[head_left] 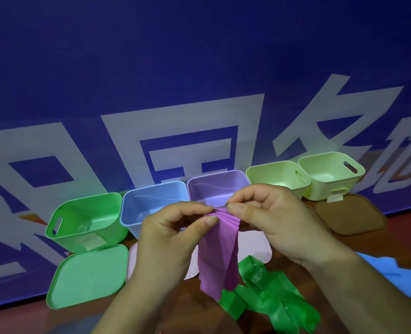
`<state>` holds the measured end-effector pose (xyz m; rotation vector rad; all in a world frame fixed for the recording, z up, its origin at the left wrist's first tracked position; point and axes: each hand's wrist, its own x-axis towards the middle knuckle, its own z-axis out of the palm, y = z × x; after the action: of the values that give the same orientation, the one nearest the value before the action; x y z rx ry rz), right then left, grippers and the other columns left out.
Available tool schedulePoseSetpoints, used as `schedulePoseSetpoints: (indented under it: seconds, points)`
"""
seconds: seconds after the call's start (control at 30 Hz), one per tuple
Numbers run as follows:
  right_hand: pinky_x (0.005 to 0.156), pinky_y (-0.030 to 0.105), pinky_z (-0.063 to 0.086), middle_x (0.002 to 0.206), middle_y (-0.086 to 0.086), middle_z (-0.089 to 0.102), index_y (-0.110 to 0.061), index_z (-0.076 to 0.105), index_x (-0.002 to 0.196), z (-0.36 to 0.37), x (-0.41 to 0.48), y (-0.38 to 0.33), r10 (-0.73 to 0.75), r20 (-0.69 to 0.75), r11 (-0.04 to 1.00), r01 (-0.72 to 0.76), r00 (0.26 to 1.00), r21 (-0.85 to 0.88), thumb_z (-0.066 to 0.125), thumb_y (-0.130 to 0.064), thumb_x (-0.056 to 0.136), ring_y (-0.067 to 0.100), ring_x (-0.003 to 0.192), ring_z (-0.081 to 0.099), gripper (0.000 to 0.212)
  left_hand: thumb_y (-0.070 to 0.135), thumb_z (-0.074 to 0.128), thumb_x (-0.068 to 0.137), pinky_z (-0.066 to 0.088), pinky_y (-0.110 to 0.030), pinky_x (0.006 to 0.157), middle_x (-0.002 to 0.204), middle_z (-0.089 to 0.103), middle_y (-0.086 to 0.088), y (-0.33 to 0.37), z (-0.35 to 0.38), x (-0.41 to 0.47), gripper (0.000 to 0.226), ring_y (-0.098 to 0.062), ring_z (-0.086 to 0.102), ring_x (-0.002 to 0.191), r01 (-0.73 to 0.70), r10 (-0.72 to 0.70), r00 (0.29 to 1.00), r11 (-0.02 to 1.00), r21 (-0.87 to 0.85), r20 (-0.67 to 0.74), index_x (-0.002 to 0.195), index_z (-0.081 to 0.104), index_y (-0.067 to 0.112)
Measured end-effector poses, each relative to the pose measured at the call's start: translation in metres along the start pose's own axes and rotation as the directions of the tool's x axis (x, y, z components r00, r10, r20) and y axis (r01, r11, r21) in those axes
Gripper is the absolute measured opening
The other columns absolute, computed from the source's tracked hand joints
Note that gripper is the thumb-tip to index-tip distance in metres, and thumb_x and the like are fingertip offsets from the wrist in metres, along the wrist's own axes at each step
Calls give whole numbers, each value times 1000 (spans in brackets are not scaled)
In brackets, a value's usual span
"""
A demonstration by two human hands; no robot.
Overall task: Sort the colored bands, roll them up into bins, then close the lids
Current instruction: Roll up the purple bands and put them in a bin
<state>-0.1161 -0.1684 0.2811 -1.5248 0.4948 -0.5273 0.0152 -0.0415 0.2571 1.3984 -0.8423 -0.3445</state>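
Both hands pinch the top edge of a purple band (217, 256), which hangs down crumpled between them. My left hand (173, 235) grips its left corner and my right hand (269, 213) its right corner, in front of the purple bin (217, 183). A green band (272, 300) lies tangled on the table below, and a blue band (392, 273) lies at the right. The green bin (86, 220), the blue bin (151, 201) and two yellow-green bins (276, 175) (329, 174) stand open in a row.
A green lid (86, 276) lies in front of the green bin. A pink lid (255, 242) lies partly hidden behind my hands, and a brown lid (351, 215) lies at the right. A blue banner with white characters backs the row.
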Motion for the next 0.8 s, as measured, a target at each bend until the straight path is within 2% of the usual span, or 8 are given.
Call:
schedulePoseSetpoints:
  seconds: [0.1,0.17,0.23,0.33,0.4,0.5,0.63,0.8]
  points:
    - [62,20,52,80,25,69,-8,73,88,-1,2,-1,5,17,1000,-5,1000,-4,67,-5,88,17,69,62,7,21,80,64,57,-36,78,82,77,3,-2,-3,0,21,-22,71,80,-6,6,1000,999,33,-7,78,78,37]
    - [61,18,50,75,15,69,-7,73,90,-2,3,-2,-4,36,1000,4,999,-4,67,-5,88,14,67,62,7,21,79,65,56,-32,78,83,76,4,-2,-3,1,22,-18,71,81,-15,15,1000,999,33,-7,80,78,37]
    - [66,19,52,78,5,72,-11,74,91,-2,3,-3,-28,68,999,30,997,-22,75,-7,83,13,70,65,9,18,78,65,55,-24,74,83,76,5,-1,-3,1,23,-14,71,79,-14,14,1000,1000,-2,-9,82,76,34]
    - [78,35,59,88,10,75,-24,73,95,0,2,-3,-43,111,991,56,993,-118,81,-15,74,29,81,71,24,12,76,66,54,-18,69,79,74,3,-1,-1,2,25,-9,68,74,1,-3,1000,996,-87,-22,81,75,31]
    - [82,35,60,89,3,75,-27,73,94,3,2,-4,-89,85,976,104,992,-193,83,-10,75,26,84,71,27,9,76,67,54,-18,67,77,72,2,-1,-1,3,22,-9,66,72,7,-10,1000,993,-116,-26,80,73,26]
    - [80,26,59,89,-5,74,-24,73,93,7,2,-8,-159,69,954,172,985,-245,82,-6,75,16,82,71,28,0,76,70,53,-18,65,75,72,3,-3,-2,4,24,-9,66,70,15,-21,999,989,-144,-39,82,70,19]
    - [76,23,57,86,-3,74,-24,73,90,11,8,-11,-199,51,950,205,979,-236,79,-3,78,13,80,70,25,8,76,68,54,-19,68,81,73,0,-4,-5,5,20,-12,68,75,-8,2,999,990,-142,-39,86,69,16]
    - [67,29,60,82,-1,74,-21,74,87,17,15,-17,-187,52,959,194,981,-208,76,-1,80,13,70,68,22,12,72,70,54,-17,72,84,73,3,-2,-8,6,32,-8,68,79,7,-14,999,983,-186,-41,101,66,15]
